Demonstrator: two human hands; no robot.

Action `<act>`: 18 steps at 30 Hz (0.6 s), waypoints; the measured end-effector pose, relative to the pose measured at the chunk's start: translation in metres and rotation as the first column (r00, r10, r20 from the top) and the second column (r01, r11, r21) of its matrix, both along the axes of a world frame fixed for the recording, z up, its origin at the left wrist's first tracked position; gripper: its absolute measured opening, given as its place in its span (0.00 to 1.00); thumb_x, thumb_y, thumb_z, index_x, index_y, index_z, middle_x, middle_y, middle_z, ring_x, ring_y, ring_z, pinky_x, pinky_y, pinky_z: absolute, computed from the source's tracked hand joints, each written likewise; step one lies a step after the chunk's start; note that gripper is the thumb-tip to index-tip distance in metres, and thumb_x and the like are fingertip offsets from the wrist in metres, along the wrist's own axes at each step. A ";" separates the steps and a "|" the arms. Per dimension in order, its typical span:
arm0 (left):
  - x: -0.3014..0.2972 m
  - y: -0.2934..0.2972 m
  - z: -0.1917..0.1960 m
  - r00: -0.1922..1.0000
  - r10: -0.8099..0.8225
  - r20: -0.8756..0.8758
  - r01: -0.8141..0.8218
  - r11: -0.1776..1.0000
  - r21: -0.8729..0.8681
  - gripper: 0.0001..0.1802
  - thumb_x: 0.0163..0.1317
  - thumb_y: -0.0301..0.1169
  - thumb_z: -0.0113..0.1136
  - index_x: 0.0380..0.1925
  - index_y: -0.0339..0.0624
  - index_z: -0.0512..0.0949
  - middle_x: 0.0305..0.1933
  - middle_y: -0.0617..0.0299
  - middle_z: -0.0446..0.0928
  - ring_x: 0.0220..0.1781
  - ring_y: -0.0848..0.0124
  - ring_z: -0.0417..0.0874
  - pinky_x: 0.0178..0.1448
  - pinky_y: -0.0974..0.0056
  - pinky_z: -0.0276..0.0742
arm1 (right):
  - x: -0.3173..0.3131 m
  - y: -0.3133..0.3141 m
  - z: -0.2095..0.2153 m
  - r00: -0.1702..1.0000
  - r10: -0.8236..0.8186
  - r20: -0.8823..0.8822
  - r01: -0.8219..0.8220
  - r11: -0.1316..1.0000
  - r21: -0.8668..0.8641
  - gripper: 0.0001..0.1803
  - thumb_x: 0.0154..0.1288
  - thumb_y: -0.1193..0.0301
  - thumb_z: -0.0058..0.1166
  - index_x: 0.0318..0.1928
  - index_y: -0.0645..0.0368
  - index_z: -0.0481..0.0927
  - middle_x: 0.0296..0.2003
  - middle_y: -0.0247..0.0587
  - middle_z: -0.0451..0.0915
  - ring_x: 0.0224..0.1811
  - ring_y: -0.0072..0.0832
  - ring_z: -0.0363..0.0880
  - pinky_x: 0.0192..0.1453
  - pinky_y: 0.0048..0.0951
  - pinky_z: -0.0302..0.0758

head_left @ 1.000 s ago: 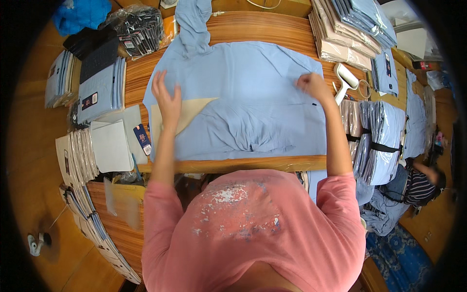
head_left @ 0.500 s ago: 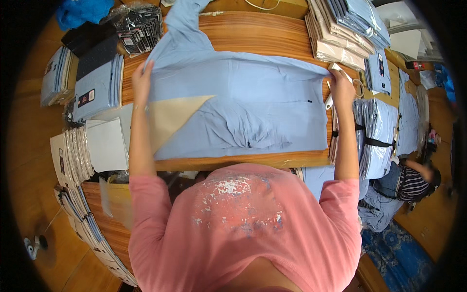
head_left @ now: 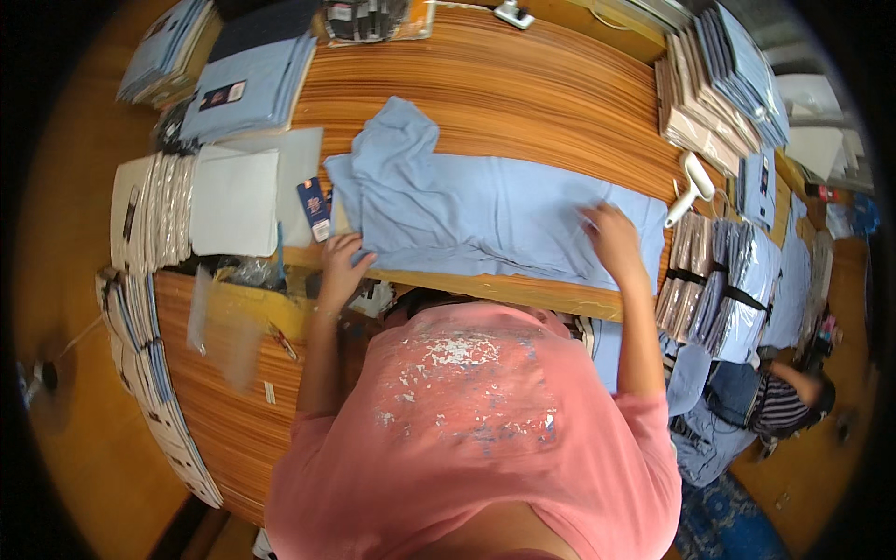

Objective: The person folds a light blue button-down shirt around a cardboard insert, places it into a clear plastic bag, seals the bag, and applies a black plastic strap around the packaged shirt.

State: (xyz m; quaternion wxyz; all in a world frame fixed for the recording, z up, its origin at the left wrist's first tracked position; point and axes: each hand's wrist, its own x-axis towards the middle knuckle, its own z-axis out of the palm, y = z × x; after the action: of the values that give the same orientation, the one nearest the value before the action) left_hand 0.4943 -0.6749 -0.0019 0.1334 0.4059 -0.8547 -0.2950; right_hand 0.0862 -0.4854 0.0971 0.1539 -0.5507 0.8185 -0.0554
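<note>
A light blue long-sleeved shirt (head_left: 532,210) lies folded into a long strip along the table's front edge. One sleeve (head_left: 392,140) is bunched over its left end. At the near left corner of the shirt is my left hand (head_left: 345,269), thumb and fingers apart, touching the edge. Over the right part of the cloth rests my right hand (head_left: 614,241), its fingers spread and slightly blurred. A strip of beige card (head_left: 342,220) shows beside the sleeve. Next to it lies a dark blue hang tag (head_left: 315,207).
White sheets (head_left: 235,201) and stacked packed shirts (head_left: 247,103) stand on the left. A white lint roller (head_left: 691,189) lies right of the shirt, near bagged shirts (head_left: 737,289) and a beige pile (head_left: 700,112). Another person (head_left: 784,397) sits at far right.
The far part of the shirt has been folded down toward me, and the sleeve now lies on its left end. Both hands came nearer to me, and the right let go of the far edge.
</note>
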 end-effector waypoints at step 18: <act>-0.007 -0.058 0.030 0.960 -0.060 -0.273 0.064 0.998 0.006 0.22 0.55 0.39 0.63 0.48 0.42 0.73 0.56 0.53 0.69 0.61 0.56 0.67 0.64 0.55 0.61 | 0.084 -0.301 -0.023 0.916 0.250 -0.315 -0.327 0.919 -0.221 0.17 0.55 0.66 0.50 0.44 0.56 0.81 0.44 0.42 0.77 0.49 0.37 0.74 0.50 0.42 0.70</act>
State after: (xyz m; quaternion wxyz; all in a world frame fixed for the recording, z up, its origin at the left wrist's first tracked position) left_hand 0.4875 -0.7327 0.0280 0.2373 0.3353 -0.8383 -0.3585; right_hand 0.1698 -0.7863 0.0739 -0.0333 -0.6842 0.7257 -0.0638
